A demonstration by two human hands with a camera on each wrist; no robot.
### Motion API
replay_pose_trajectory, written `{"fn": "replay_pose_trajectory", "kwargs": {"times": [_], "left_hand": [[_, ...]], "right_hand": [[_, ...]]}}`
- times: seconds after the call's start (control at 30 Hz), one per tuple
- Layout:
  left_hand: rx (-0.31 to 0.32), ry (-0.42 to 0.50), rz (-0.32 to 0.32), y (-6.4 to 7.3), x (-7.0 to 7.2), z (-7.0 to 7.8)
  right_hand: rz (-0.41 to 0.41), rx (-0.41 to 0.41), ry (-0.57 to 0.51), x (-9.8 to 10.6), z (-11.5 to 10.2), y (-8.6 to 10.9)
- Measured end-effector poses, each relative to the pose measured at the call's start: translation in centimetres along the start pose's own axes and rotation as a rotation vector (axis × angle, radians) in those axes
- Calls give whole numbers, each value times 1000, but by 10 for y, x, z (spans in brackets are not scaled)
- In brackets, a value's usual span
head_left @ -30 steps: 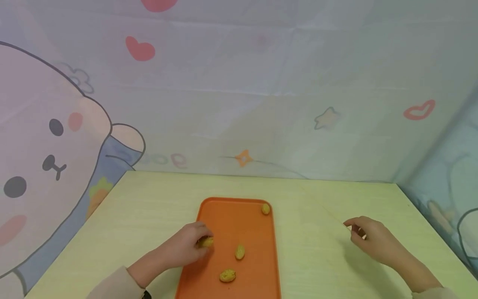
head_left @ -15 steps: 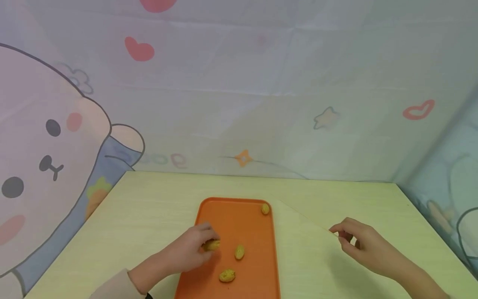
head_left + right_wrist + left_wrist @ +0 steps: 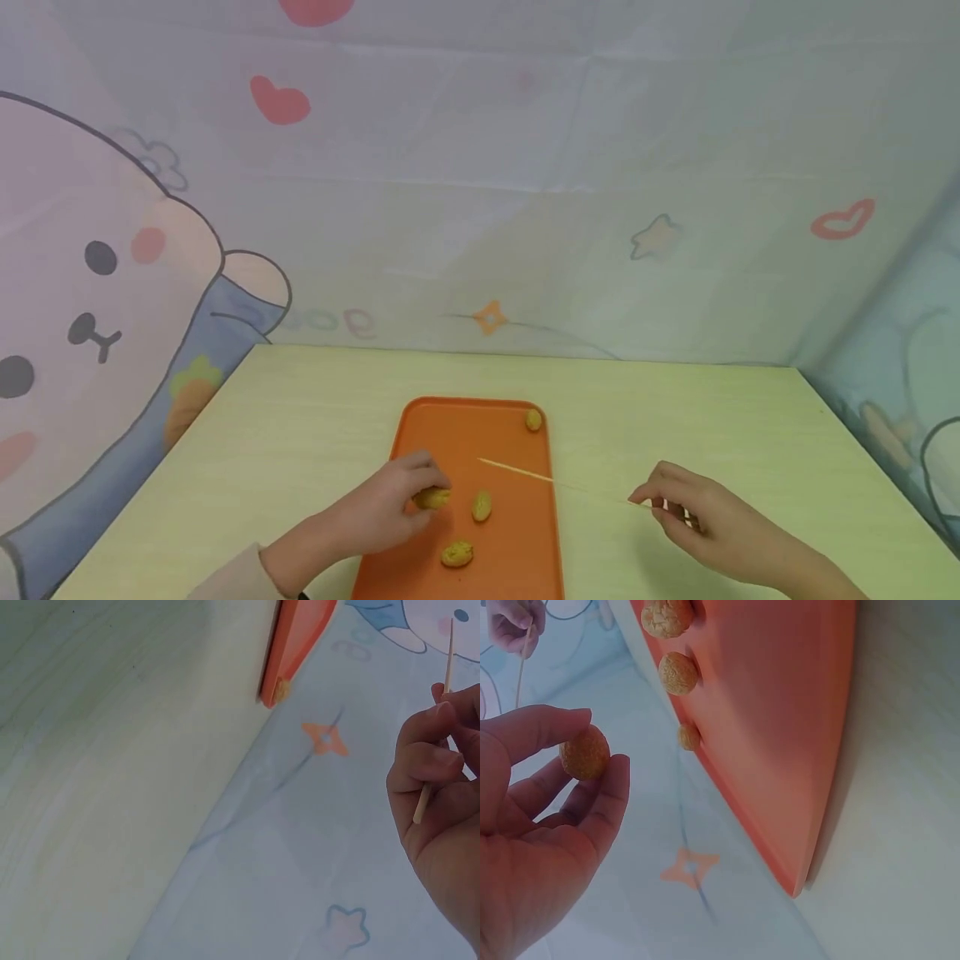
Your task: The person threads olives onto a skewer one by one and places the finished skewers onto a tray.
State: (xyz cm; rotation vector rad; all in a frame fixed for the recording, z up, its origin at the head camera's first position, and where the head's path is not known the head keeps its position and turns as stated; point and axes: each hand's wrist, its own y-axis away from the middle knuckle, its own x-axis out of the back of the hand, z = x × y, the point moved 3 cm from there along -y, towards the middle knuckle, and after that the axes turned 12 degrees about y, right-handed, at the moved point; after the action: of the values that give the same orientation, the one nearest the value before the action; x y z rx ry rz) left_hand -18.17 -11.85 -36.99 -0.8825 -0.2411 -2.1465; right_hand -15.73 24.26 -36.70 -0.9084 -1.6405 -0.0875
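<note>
My left hand (image 3: 386,508) pinches a small golden-brown rough ball (image 3: 585,754) between thumb and fingers, above the left side of an orange tray (image 3: 465,429). In the right hand (image 3: 701,521) is a thin wooden skewer (image 3: 517,470), gripped near its rear end. Its tip points left and overlaps the tray in the head view, a short way from the held ball. In the right wrist view the fingers curl round the skewer (image 3: 423,802), whose blunt end sticks out below them. Two more yellow-brown lumps, one (image 3: 482,506) behind the other (image 3: 457,554), lie on the tray.
One small lump (image 3: 533,419) sits in the tray's far right corner. The tray lies lengthwise on a pale yellow-green table (image 3: 315,400). Behind the table hangs a cloth backdrop (image 3: 465,233) printed with a cartoon bear, hearts and stars.
My right hand has moved left and nearer, swinging the skewer's tip from beyond the table's right half to over the tray. The left hand has shifted slightly right with the ball.
</note>
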Motion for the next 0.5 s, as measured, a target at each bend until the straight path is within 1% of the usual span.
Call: {"fn": "replay_pose_trajectory", "kwargs": {"times": [0.13, 0.33, 0.5], "left_hand": [[5, 17, -7, 1, -2, -1], [-7, 19, -14, 1, -5, 1], [-22, 30, -22, 0, -7, 4]], "right_hand": [[-2, 28, -8, -8, -2, 1], [30, 68, 22, -15, -5, 2], [19, 88, -4, -19, -4, 2]]}}
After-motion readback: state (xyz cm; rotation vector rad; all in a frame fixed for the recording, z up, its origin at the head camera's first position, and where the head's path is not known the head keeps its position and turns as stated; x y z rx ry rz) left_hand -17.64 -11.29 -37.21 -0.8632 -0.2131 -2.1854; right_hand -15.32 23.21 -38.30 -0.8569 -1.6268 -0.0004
